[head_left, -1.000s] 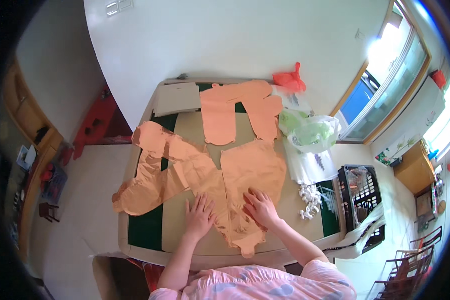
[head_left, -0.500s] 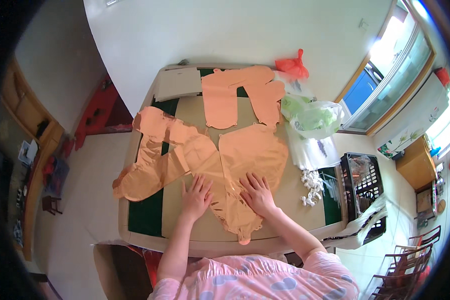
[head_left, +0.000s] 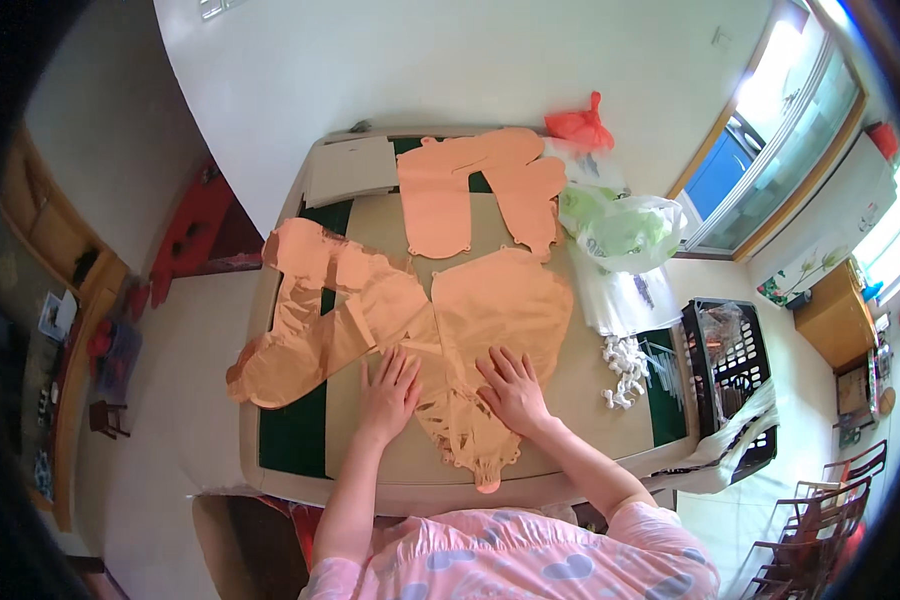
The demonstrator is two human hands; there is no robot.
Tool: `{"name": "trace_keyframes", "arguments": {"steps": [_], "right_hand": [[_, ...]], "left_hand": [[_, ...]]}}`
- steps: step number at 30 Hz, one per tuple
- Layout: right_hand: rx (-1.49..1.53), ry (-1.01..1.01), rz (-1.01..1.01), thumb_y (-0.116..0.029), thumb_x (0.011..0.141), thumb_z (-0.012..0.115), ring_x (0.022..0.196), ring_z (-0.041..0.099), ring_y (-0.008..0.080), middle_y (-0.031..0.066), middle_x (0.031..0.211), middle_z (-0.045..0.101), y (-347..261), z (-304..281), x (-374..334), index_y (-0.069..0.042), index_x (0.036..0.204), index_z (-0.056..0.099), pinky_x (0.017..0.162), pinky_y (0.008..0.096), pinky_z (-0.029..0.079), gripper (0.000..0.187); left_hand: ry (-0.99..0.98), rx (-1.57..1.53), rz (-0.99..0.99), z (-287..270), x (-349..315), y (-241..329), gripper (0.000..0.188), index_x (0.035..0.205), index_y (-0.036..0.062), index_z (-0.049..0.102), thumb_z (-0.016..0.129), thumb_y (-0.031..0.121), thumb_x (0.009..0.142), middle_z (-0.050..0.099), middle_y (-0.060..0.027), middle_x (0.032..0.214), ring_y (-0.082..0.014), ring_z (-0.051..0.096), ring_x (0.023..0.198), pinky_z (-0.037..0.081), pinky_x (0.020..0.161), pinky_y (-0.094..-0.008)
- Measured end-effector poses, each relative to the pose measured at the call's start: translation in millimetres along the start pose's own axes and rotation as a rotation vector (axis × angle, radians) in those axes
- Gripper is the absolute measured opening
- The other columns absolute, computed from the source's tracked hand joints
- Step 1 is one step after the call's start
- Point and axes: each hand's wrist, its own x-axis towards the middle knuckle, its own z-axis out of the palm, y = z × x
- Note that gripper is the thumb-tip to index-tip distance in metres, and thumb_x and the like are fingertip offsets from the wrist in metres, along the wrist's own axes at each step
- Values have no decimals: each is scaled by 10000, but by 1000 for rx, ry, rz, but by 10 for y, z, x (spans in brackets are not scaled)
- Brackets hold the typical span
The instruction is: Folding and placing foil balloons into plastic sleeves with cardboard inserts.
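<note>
A large flat rose-gold foil balloon lies spread over the middle of the table, creased and wrinkled toward its narrow tabbed end at the near edge. My left hand rests palm down on its left border, fingers stretched out. On the right part of the same foil my right hand lies flat with its fingers a little spread. Another crumpled foil balloon stretches to the left, partly folded and touching the middle one. Farther back lies a smooth foil balloon, overlapped with more foil shapes. Neither hand grips anything.
At the right lie a green-and-white plastic bag, clear plastic sleeves, a bunch of white ties and clear straws. A black crate stands beside the table. Grey card sheets and a red bag are at the back.
Both hands stay flat on the foil in nearly the same places. The wrinkles near the narrow end look slightly different, and the view has shifted a little.
</note>
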Motion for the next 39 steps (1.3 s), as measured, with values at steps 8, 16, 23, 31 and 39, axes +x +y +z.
{"name": "trace_keyframes", "arguments": {"steps": [8,16,23,31,39], "right_hand": [[-17,-13,3,-305,929,567,1382,329,332,138,1471,394,272,-33,493,-134,1396,453,1102,555,254,510],[-54,-46,-116,-336,946,542,1384,346,311,129,1464,415,314,59,673,-143,1392,466,1109,563,246,491],[45,80,-69,-248,943,540,1342,388,331,152,1429,445,664,-97,1553,-89,1316,525,1093,560,278,406],[108,-44,-200,-72,857,507,1214,516,304,118,1314,554,952,345,2543,-65,1251,569,1054,461,358,399],[183,37,-141,-107,866,519,1085,589,317,135,1133,646,904,328,2768,-69,1159,619,1009,483,394,312]], "left_hand": [[-34,-88,45,-27,-18,233,511,1358,115,485,594,332,908,401,-165,1462,-313,349,1384,220,1086,-637],[76,-122,45,25,206,108,526,1352,90,481,610,320,898,428,-187,1429,-324,365,1368,244,1087,-609],[174,-115,120,73,1346,-230,398,1265,58,555,584,210,899,490,-137,1382,-288,420,1329,355,1056,-486],[-2,-90,182,610,2400,-633,186,980,37,642,510,99,864,645,-105,1048,-275,587,1058,495,915,-397],[105,-411,-71,569,2709,-871,94,883,50,596,629,109,817,602,-112,936,-333,600,847,496,749,-424]]}}
